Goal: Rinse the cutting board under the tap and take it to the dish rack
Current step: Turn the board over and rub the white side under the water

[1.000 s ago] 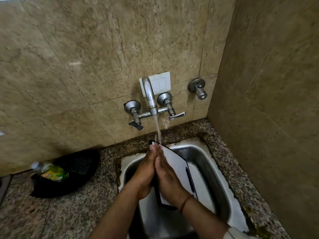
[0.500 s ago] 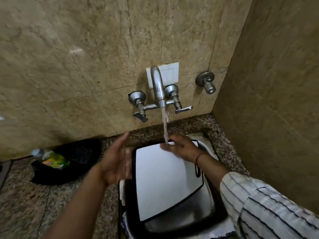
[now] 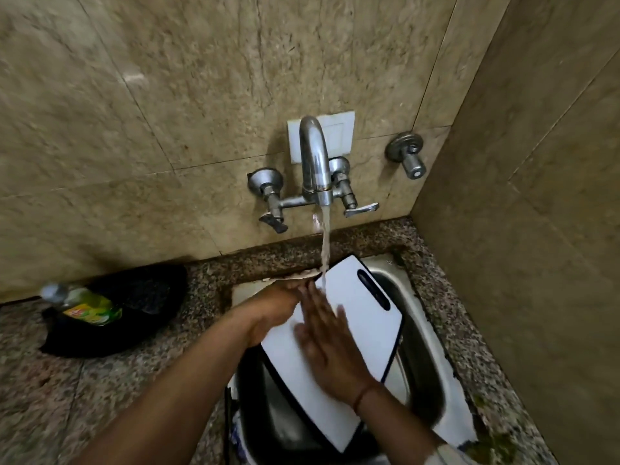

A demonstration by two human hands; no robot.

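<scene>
A white cutting board point(image 3: 365, 317) with a dark rim and a slot handle tilts over the steel sink point(image 3: 422, 333). Water runs from the chrome tap point(image 3: 313, 159) onto the board's upper left edge. My left hand point(image 3: 275, 307) grips that left edge near the top and holds the board up. Flat on the white face lies my right hand point(image 3: 325, 340), fingers spread and blurred. The board's lower end reaches down toward the sink's near side.
A green bottle point(image 3: 85, 305) lies on a black bag point(image 3: 134, 303) on the granite counter to the left. Tiled walls close the back and the right side. A second valve point(image 3: 407, 154) sticks out of the wall at the right.
The board has turned and tilted, its handle now at the upper right. My left hand took hold of its left edge. My right hand moved from the top edge onto the face.
</scene>
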